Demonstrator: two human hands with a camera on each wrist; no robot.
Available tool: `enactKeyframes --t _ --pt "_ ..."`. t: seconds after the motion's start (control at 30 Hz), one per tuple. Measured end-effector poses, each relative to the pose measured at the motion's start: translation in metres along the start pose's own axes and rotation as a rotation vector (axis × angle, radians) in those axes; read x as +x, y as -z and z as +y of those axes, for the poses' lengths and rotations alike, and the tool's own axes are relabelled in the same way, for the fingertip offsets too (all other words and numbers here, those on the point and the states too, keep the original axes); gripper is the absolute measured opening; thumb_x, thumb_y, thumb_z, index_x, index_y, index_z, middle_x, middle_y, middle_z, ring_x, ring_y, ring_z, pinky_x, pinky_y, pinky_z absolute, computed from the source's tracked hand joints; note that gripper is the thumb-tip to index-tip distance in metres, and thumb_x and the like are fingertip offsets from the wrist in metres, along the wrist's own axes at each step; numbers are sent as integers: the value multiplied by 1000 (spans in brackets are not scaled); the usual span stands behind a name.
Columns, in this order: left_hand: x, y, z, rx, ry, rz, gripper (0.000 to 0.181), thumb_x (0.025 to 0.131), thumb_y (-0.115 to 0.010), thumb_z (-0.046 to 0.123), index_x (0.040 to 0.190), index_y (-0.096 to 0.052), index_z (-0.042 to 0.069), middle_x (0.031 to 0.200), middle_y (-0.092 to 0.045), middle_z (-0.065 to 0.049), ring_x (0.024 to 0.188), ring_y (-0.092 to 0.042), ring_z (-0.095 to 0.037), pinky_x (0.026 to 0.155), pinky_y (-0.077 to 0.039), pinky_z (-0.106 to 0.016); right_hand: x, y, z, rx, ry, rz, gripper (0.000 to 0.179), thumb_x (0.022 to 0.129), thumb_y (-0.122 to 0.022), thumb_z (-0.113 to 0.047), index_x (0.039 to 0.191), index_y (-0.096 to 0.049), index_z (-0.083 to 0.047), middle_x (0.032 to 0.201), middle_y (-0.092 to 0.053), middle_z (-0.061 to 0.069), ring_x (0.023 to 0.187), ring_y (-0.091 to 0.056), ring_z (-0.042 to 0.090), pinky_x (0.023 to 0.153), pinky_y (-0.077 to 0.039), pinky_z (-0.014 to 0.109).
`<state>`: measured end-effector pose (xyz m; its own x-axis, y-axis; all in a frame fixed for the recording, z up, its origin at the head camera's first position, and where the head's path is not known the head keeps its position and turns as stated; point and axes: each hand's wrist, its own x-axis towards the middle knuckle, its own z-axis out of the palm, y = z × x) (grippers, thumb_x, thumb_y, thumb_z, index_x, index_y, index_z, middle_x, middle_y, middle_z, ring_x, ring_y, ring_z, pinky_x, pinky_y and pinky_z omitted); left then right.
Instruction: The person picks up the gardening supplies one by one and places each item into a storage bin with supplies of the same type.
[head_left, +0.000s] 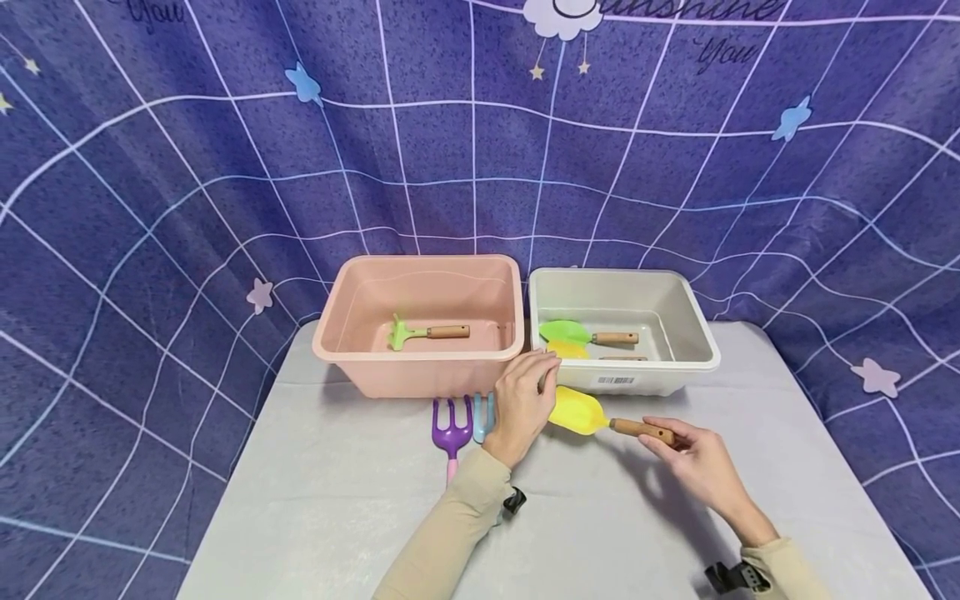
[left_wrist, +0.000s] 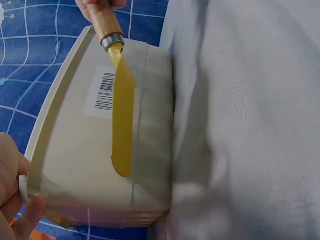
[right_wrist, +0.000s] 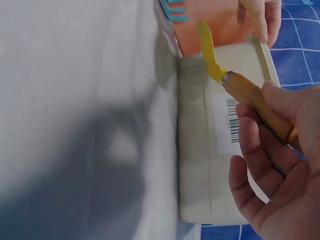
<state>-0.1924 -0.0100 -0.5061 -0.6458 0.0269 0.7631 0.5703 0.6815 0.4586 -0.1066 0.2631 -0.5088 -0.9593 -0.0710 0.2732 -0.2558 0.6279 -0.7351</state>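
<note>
My right hand [head_left: 701, 467] holds a yellow garden trowel [head_left: 579, 411] by its wooden handle [right_wrist: 255, 102], in front of the white bin. The blade points left, above the table. My left hand [head_left: 521, 404] grips the near left rim corner of the white bin [head_left: 708, 350], with the thumb on its outer side in the left wrist view. Inside that bin lie a green trowel [head_left: 566, 332] with a wooden handle and another yellow tool [head_left: 567, 350], partly hidden by the front wall. A small green rake [head_left: 400, 333] lies in the pink bin [head_left: 420, 367].
On the grey cloth before the pink bin lie a purple fork [head_left: 452, 435] with a pink handle and a blue pronged tool [head_left: 480, 421], partly covered by my left hand. A blue patterned curtain [head_left: 465, 150] hangs behind both bins.
</note>
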Motion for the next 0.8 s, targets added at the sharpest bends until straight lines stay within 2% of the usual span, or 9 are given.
enactKeyframes --t 0.23,0.8 --pt "0 -1 1 -1 2 10 12 97 -76 13 104 -85 13 113 -83 -1 114 -76 -19 105 -59 -30 1 11 0 -3 18 14 29 89 -85 -10 116 -79 -2 82 -78 7 61 -60 1 49 -50 20" --pt "0 0 1 13 0 6 12 97 -76 13 104 -85 15 113 -83 0 115 -76 -19 105 -59 -30 -2 24 -1 -32 2 27 29 90 -85 -13 116 -80 -3 81 -78 5 65 -62 0 52 -52 20"
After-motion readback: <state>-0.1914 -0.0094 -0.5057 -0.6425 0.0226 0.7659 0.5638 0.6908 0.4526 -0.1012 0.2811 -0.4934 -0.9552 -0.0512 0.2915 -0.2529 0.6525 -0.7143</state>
